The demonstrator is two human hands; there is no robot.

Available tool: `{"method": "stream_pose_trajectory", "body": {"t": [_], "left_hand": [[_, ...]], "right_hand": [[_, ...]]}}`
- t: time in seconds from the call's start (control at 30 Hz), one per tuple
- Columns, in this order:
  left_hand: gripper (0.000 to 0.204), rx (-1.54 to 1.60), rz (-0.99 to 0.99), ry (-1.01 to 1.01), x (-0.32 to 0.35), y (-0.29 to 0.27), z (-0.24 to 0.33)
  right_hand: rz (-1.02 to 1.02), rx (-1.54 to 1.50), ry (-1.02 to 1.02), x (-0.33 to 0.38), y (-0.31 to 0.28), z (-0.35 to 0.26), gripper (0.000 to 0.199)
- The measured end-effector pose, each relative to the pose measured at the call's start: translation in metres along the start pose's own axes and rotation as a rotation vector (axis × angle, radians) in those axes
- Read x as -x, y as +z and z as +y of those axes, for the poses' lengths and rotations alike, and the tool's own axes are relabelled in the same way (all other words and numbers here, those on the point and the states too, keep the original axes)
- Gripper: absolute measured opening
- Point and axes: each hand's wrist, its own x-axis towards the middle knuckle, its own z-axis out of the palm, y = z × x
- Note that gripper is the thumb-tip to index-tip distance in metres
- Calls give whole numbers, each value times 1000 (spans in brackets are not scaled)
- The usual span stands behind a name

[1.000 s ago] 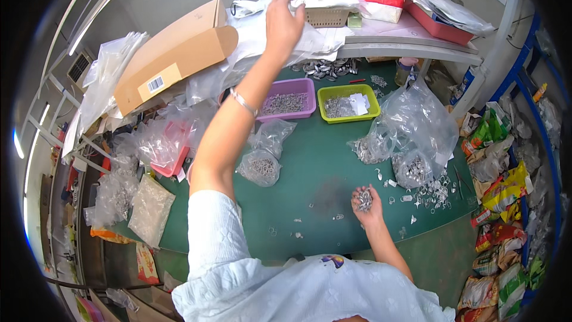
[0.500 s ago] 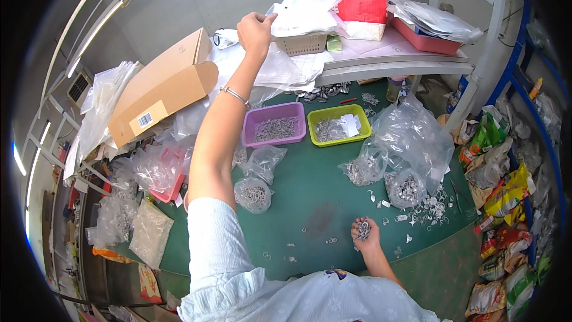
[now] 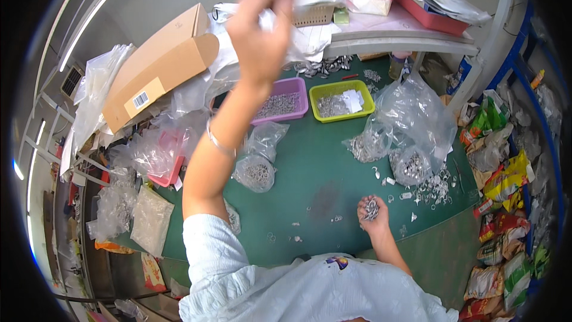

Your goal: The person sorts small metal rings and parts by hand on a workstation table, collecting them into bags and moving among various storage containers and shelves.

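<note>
My left hand (image 3: 259,33) is raised high, close to the camera and smeared by motion. Its fingers look bent, but I cannot make out whether anything is in them. Behind it lie white papers and clear plastic on the shelf. Low at the right, my right hand (image 3: 373,210) is cupped, palm up, around a clump of small silver metal pieces (image 3: 370,209). Loose pieces of the same silvery kind (image 3: 434,188) are scattered beyond it, beside an open clear bag of metal parts (image 3: 411,167). My left forearm partly hides a purple basket (image 3: 305,92) of small metal parts.
A yellow-green basket (image 3: 338,118) holds metal parts and white paper. Another bag of rings (image 3: 255,174) sits on the green table (image 3: 298,203). A cardboard box (image 3: 173,53) leans at the left. Along the back runs a raised shelf (image 3: 411,45) with a red tray (image 3: 429,16).
My left hand has come up and closer to the camera, away from the shelf things. My right hand, still holding the metal pieces, has shifted slightly up and right as the view tilted.
</note>
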Motion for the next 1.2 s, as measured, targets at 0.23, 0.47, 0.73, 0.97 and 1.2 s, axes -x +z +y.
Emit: {"method": "stream_pose_trajectory", "body": {"t": [0.23,0.47,0.73,0.97,1.2], "left_hand": [[12,326,-641,-831,231,-9,71],[9,175,-562,-1240,400,-1,98],[31,252,-672,-1302,425,-9,134],[37,226,-632,-1201,443,-15,146],[37,169,-649,-1175,435,-15,152]], "right_hand": [[-118,1,79,29,37,9,16],[-62,136,181,14,11,21,18],[47,349,170,-5,-50,13,24],[129,640,49,6,-56,18,28],[169,817,-73,15,-55,19,27]]}}
